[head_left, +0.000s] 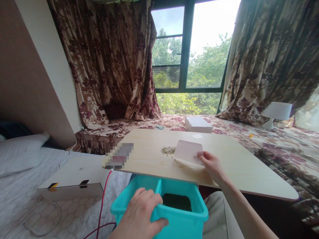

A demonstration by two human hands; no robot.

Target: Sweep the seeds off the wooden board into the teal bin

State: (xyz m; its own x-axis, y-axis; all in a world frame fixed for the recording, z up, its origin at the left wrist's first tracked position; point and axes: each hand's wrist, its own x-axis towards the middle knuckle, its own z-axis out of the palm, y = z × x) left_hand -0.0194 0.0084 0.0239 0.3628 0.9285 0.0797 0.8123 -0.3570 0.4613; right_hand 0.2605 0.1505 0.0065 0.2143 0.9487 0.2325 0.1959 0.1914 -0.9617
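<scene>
My right hand (211,163) pinches the right edge of a thin, whitish translucent sheet (188,151) with rounded corners, tilted over the pale wooden table (229,159). Just left of the sheet lies a small scatter of greenish seed-like grains (168,150). My left hand (146,207) grips the near rim of a turquoise two-compartment bin (184,220), fingers over the edge at the divider and thumb outside. Dark grains (176,201) cover the floor of the bin's right compartment. What I can see of the left compartment shows bare turquoise wall; my hand hides part of it.
A blurred-out flat device (120,156) rests at the table's left end, a red cable (102,199) running down from it. On the bed at left sits a white box (74,176). Behind the table are another white box (198,124) and a lamp (277,111).
</scene>
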